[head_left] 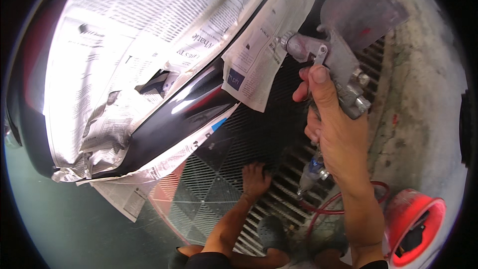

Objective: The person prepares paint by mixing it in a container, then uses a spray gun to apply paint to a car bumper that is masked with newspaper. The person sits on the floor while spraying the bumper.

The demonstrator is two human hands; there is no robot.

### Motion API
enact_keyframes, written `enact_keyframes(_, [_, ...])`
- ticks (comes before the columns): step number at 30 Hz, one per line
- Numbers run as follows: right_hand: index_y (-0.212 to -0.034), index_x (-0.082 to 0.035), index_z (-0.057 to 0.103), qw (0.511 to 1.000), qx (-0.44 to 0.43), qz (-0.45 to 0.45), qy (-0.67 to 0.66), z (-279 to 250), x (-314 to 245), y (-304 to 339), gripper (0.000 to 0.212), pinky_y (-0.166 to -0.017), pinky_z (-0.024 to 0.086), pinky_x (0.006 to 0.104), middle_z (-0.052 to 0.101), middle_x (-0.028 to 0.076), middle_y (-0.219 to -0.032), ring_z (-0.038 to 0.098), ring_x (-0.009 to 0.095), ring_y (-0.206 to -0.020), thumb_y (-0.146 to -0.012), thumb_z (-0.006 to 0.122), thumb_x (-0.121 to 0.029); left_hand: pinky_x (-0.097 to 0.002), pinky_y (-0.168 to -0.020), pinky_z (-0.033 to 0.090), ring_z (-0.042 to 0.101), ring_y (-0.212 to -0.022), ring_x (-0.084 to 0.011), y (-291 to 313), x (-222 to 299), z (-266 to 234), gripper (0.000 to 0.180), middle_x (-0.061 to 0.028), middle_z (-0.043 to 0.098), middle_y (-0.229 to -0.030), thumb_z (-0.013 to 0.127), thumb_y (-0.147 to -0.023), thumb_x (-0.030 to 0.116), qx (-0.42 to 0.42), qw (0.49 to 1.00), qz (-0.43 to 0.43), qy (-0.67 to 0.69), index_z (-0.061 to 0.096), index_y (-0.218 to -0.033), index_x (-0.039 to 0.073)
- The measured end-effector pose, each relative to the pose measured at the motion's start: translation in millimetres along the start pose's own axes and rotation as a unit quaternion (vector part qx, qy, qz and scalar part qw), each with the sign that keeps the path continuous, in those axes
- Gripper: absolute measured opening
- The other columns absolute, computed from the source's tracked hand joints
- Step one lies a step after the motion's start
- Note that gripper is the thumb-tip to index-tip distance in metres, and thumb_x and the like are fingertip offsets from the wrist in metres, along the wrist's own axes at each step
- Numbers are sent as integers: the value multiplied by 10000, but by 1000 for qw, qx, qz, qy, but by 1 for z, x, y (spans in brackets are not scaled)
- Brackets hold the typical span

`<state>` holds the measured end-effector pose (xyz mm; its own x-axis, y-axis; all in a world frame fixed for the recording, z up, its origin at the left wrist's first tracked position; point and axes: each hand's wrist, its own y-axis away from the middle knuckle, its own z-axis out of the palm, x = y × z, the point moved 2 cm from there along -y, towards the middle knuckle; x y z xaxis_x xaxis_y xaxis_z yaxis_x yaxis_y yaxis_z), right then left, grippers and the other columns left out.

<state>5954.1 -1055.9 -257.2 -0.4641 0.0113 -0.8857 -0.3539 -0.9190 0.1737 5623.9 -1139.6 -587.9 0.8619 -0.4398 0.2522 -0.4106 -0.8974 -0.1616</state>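
Note:
My right hand is wrapped round the handle of a spray gun, held upright with its nozzle facing left. A large cloudy cup sits on top of the gun. Under the hand hangs a small fitting with a blue and clear body. To the left of the gun a glossy black car panel shows as a bare strip between newspaper sheets that mask the bodywork. My left hand is low over the floor, holding nothing, its fingers apart.
A red hose loops beneath my right forearm. At lower right stands a red bucket with dark contents. Slatted grating and patterned tiles cover the floor. My feet in dark clogs are near the lower edge. A stained concrete ledge runs along the right.

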Motion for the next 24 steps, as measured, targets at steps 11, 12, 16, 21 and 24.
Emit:
enact_keyframes(11, [-1135,-34,698,994,83,8,67,24,-66,5,508,-477,366,250,670,58,-909,422,59,-525,-1037,778,-526,-604,-1115,464,585,-1306,-400,-96,-30,-41,576,-191,604,-1416,785,-917,320,-244,956,166,11,615,-1416,86])
enact_keyframes(12, [-1130,-36,696,993,94,-11,64,29,-70,3,504,-476,372,253,669,58,-904,425,63,-523,-1036,778,-525,-609,-1140,455,574,-1346,-397,-109,-32,-47,613,-188,588,-1460,801,-919,318,-269,946,179,-6,606,-1458,102])
enact_keyframes(16, [-1108,-50,690,990,109,-19,88,44,-74,-14,486,-477,388,265,664,60,-894,451,77,-522,-1038,776,-524,-627,-1210,420,521,-1467,-395,-121,-52,-61,750,-175,501,-1615,846,-916,262,-324,919,216,-53,545,-1593,152])
enact_keyframes(21, [-1097,-60,687,984,144,-7,103,62,-88,-24,481,-470,385,278,657,59,-889,466,85,-526,-1036,777,-529,-653,-1253,391,456,-1539,-416,-131,-56,-69,862,-158,432,-1689,871,-902,251,-395,901,180,14,469,-1664,198])
enact_keyframes(24, [-1112,-57,688,979,172,-8,111,71,-96,-28,489,-464,378,277,649,56,-879,470,87,-532,-1035,777,-532,-657,-1259,389,399,-1581,-429,-134,-52,-56,951,-139,374,-1739,888,-901,294,-364,924,99,60,389,-1708,231])
